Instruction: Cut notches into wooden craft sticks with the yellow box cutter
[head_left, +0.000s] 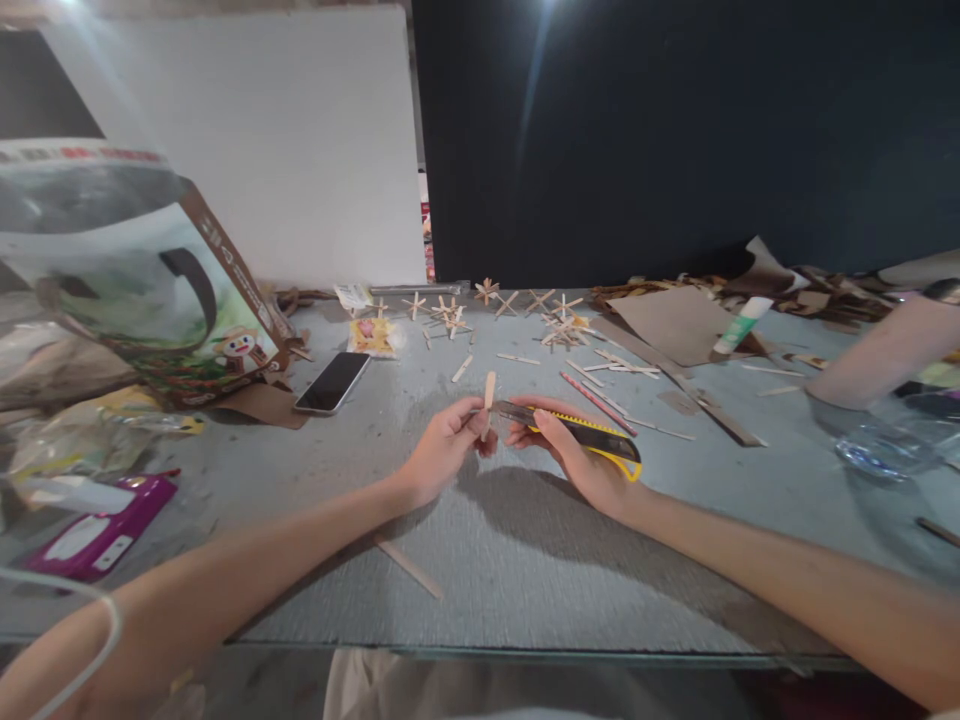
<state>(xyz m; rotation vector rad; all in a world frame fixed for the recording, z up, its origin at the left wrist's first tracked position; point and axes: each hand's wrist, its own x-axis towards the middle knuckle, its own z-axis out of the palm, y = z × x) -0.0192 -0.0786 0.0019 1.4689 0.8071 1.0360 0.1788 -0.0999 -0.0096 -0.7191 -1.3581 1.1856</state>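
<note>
My left hand (452,446) pinches a short wooden craft stick (490,392), held upright above the table. In my right hand (574,455) lies a yellow and black box cutter (592,434), its blade pointing left at the stick. The blade tip meets or nearly meets the stick's edge; I cannot tell whether it cuts into it. Below my left forearm, a longer loose stick (409,567) rests on the table. Beyond my hands are a pink patterned pencil (598,404) and several scattered stick pieces (517,358).
Star-shaped stick bundles (452,318) stand along the back. Left are a phone (334,382), a purple device (105,527) and a large printed bag (150,290). On the right are cardboard (664,320), a glue stick (742,326), a pinkish cylinder (885,352) and a clear cup (885,450).
</note>
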